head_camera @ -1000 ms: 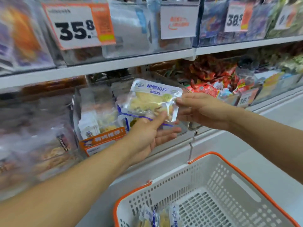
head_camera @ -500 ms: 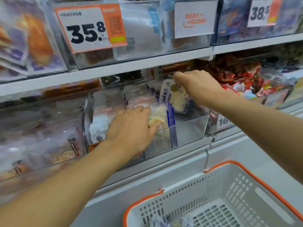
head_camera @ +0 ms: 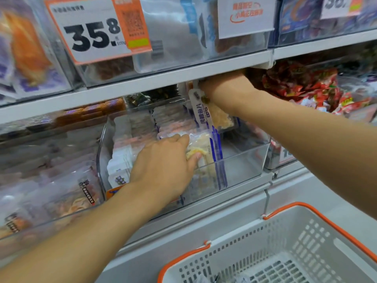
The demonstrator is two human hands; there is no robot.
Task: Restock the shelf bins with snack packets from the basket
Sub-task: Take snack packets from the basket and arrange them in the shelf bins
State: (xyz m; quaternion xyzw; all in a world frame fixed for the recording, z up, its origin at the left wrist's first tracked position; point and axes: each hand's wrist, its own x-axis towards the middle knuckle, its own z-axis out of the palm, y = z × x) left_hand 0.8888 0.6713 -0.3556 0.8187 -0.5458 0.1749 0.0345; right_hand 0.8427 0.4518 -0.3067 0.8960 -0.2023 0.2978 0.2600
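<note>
A clear plastic shelf bin (head_camera: 242, 160) on the middle shelf holds several white and blue snack packets standing in a row. My left hand (head_camera: 165, 166) reaches over the bin's front wall and presses the front packets (head_camera: 201, 148) back, thumb against the clear wrapper. My right hand (head_camera: 226, 90) is deep under the upper shelf and pinches the top of one blue-striped packet (head_camera: 204, 115), which hangs upright over the back of the bin. The white basket (head_camera: 285, 248) with an orange rim sits at the bottom right; little of its contents shows.
The upper shelf edge (head_camera: 163, 78) hangs low over the bin, carrying a 35.8 price tag (head_camera: 95, 31). Red snack packets (head_camera: 302, 84) fill the bin to the right. Blurred clear bins of packets (head_camera: 51, 180) stand on the left. A grey ledge (head_camera: 224, 221) runs below the shelf.
Both hands carried the packet from in front of the shelf into the bin. My right hand has since moved further back under the shelf with it; my left hand stays on the front packets.
</note>
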